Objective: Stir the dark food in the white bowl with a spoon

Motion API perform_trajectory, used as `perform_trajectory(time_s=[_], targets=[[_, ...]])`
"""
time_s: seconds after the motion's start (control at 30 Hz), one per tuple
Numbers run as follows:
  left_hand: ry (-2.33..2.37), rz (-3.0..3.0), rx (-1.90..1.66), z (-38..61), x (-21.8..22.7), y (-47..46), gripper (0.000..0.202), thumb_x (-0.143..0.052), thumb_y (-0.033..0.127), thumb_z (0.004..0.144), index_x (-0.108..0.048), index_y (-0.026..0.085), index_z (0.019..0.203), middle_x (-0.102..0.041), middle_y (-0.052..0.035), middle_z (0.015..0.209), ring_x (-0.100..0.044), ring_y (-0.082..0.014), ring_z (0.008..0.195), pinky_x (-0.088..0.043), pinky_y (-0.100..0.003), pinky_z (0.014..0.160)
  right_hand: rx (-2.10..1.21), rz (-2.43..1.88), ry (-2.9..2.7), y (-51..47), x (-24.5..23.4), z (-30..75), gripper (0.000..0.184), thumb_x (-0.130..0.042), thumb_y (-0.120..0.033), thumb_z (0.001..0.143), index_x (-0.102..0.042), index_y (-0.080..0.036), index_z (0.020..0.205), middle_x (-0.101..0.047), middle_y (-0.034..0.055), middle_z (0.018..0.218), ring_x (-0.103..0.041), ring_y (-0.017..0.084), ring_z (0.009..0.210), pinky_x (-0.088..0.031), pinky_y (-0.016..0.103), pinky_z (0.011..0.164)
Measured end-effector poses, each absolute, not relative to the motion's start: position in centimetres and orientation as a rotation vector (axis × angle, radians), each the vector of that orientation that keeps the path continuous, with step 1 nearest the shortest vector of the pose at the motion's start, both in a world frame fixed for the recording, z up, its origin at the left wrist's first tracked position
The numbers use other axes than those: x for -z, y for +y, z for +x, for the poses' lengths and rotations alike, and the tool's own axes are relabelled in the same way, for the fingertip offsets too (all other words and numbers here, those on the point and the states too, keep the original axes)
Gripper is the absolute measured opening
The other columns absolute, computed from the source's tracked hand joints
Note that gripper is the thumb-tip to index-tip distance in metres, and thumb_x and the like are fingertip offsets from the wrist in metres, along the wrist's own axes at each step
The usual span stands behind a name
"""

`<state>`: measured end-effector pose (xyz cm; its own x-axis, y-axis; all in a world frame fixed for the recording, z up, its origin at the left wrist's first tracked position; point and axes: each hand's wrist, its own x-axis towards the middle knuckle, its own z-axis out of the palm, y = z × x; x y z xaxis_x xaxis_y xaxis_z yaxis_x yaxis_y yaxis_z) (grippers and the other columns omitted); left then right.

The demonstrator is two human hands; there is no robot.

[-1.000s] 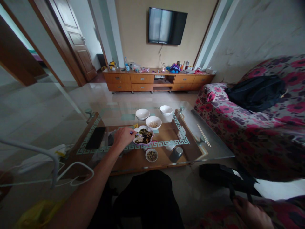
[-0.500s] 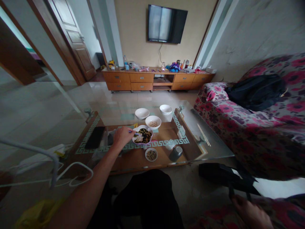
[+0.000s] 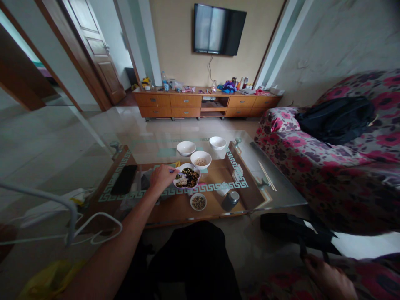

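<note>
**Left hand at the bean bowl, near edge of the table**
Left hand (image 3: 162, 179) pinches a small spoon (image 3: 171, 170) over the purple-rimmed bowl (image 3: 186, 177) on the glass coffee table (image 3: 281, 196); right hand (image 3: 329, 283) sits near right by a black bag (image 3: 296, 231), can't tell its grip.

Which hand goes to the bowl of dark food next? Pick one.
Left, probably: the left hand is over the white bowl of dark food, holding a small utensil. The right hand sits far off, by the black bag.
</note>
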<state>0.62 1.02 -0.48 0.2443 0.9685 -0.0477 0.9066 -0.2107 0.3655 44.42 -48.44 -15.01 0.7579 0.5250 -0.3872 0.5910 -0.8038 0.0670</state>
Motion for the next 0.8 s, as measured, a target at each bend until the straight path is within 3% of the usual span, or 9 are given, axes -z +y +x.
perform_trajectory(time_s=[0.8], targets=[[1.785,2.218,-0.297,1.1,0.71,0.53,0.026,-0.065,0.044,0.098,-0.084,0.03,0.109,-0.079,-0.0078,0.108,-0.073,-0.0349,0.106,-0.051,-0.038,0.076,0.554,2.731,0.883,-48.37,14.72,44.29,0.056,-0.041,-0.05,0.097,-0.078,-0.025,0.131,-0.082,0.016,0.105,-0.078,0.042,0.102,-0.058,0.051,0.095]])
